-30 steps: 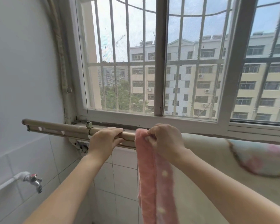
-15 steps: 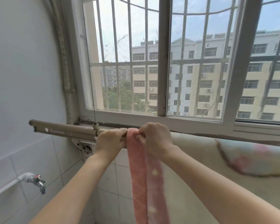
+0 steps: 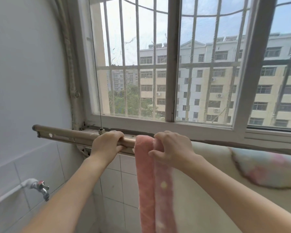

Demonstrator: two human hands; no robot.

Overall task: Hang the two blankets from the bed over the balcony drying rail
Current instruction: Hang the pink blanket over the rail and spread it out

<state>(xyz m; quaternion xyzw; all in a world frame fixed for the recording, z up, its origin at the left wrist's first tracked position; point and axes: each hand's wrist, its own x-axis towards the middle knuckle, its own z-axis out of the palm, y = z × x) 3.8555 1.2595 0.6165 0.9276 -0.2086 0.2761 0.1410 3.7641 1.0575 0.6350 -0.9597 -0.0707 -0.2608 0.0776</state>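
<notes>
The left hand (image 3: 107,143) gripped the drying rail (image 3: 65,133), fingers curled over its top and thumb beneath, on the bare stretch just left of the hanging fabric. The right hand (image 3: 173,148) lay just to the right of it. Its fingers were bent over the top of the pink border (image 3: 151,182) where the border crossed the rail, and the thumb pressed the front of the fold, so the hand held the cloth in a pinch. The border hung straight down in two thick folds between the forearms.

To its right the cream blanket (image 3: 208,169) was draped over the rail and spread toward the right edge. A pastel patterned cloth (image 3: 267,170) lay over the rail farther right; whether it was a second blanket or a turned-over part of the first could not be told.

Beyond the rail stood the barred window (image 3: 171,64). A thin cord (image 3: 96,73) ran down to a fitting on the rail. On the tiled left wall (image 3: 40,165), lower and nearer, a metal tap (image 3: 42,189) stuck out.
</notes>
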